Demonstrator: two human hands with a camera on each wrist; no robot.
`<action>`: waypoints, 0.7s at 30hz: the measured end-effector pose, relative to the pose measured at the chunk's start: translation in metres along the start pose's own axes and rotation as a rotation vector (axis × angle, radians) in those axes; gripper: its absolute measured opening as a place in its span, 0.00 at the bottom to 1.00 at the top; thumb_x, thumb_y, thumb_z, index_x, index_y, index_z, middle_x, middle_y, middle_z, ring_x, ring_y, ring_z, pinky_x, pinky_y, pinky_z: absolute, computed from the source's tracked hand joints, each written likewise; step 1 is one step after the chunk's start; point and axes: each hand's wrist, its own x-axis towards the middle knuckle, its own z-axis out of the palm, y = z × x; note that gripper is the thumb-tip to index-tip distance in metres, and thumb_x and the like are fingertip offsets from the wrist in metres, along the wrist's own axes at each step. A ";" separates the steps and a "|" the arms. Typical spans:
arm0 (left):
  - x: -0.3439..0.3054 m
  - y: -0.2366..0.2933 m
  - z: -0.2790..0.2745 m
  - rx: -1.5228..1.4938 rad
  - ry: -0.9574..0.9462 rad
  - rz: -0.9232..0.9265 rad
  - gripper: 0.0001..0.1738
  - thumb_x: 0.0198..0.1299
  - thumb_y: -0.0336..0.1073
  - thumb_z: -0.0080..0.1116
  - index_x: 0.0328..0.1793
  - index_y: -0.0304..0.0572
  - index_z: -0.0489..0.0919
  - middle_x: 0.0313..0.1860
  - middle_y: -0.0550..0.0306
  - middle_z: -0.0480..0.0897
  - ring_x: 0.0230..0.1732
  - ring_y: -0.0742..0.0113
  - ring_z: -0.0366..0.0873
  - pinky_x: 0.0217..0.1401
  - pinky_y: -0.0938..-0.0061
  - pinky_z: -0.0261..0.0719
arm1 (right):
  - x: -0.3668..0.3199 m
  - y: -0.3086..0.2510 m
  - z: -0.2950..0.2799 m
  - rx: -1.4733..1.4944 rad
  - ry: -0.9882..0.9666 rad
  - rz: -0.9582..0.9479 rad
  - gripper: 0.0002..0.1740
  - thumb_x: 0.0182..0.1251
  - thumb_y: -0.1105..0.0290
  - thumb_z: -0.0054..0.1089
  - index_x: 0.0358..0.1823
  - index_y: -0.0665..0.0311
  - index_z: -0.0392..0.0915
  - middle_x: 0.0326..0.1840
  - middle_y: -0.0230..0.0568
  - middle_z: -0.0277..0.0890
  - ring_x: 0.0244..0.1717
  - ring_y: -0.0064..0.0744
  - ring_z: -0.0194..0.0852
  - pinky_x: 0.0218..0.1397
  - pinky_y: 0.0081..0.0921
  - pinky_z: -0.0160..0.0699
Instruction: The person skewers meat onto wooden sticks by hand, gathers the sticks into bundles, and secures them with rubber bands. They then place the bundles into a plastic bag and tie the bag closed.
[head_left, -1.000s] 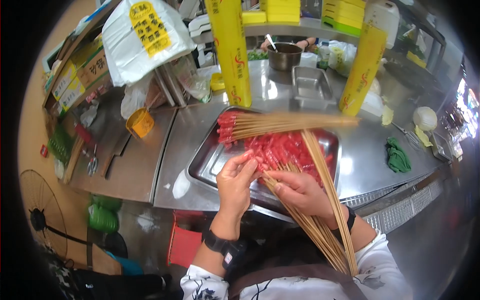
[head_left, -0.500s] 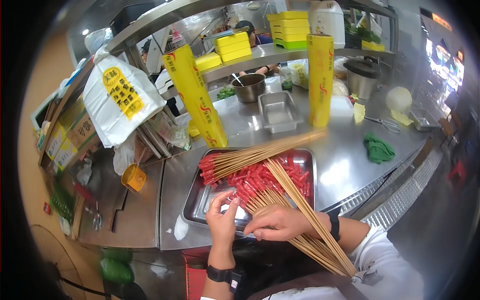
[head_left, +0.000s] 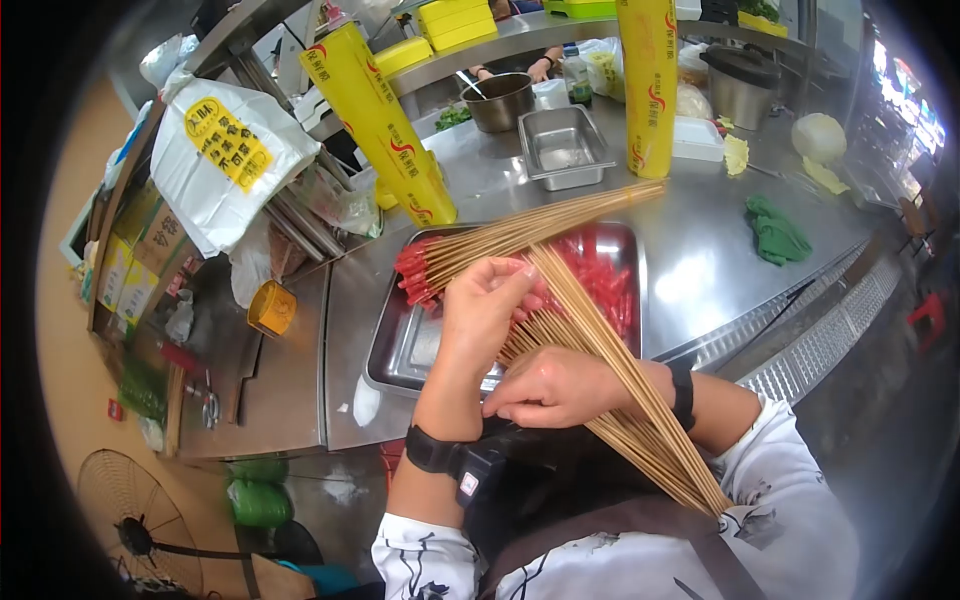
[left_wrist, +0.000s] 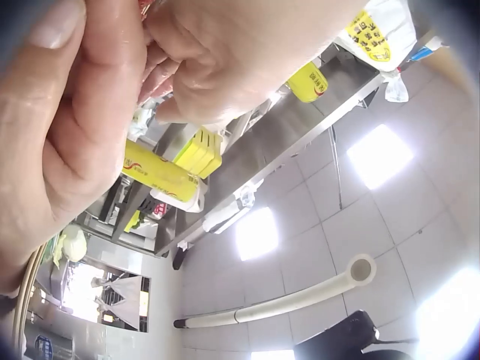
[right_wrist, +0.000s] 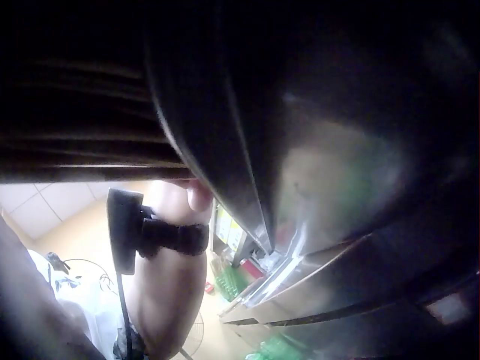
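Red meat pieces on skewers lie heaped in a shallow metal tray. My left hand is over the tray, fingers curled and thumb pinching at a red meat end. Below it is my right hand, fingers loosely bent, with nothing seen between them. Bare stick ends run under the right hand toward my body, and a separate bundle of sticks crosses over the right wrist. Another bundle of skewers lies across the tray's far side. The left wrist view shows both hands close together; the right wrist view is mostly dark.
Two yellow cling-film boxes stand behind the tray, one at each side. Beyond are an empty metal pan and a pot. A green cloth lies at right, an orange tub at left.
My left hand goes from pinching meat to straightened fingers, then up and forward to the meat with curled fingers. My right hand lets go of the stick and stays lower.
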 end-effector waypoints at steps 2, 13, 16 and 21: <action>0.001 -0.002 0.005 -0.033 0.007 0.018 0.11 0.59 0.32 0.60 0.45 0.36 0.74 0.34 0.57 0.83 0.28 0.76 0.79 0.29 0.85 0.75 | 0.000 0.002 0.001 -0.013 -0.019 0.000 0.10 0.56 0.74 0.52 0.37 0.67 0.79 0.29 0.47 0.79 0.32 0.45 0.78 0.37 0.36 0.76; 0.001 -0.003 -0.006 -0.278 -0.030 0.060 0.08 0.57 0.26 0.58 0.40 0.36 0.71 0.31 0.56 0.78 0.30 0.72 0.76 0.34 0.77 0.77 | 0.003 -0.002 -0.001 -0.008 -0.037 0.084 0.10 0.59 0.75 0.52 0.39 0.66 0.79 0.29 0.44 0.79 0.31 0.42 0.78 0.35 0.33 0.76; -0.020 0.011 -0.014 -0.431 -0.026 0.199 0.08 0.57 0.25 0.58 0.38 0.40 0.70 0.30 0.59 0.78 0.29 0.73 0.75 0.35 0.78 0.75 | 0.000 -0.002 -0.001 0.140 0.015 0.196 0.13 0.62 0.75 0.48 0.47 0.66 0.77 0.28 0.42 0.79 0.30 0.35 0.78 0.35 0.29 0.75; -0.045 0.012 -0.039 -0.379 -0.017 0.254 0.07 0.57 0.25 0.57 0.38 0.41 0.70 0.31 0.59 0.77 0.31 0.73 0.75 0.37 0.78 0.73 | -0.006 -0.001 -0.003 0.536 0.133 0.373 0.19 0.72 0.68 0.36 0.59 0.67 0.68 0.30 0.38 0.78 0.24 0.19 0.67 0.30 0.18 0.69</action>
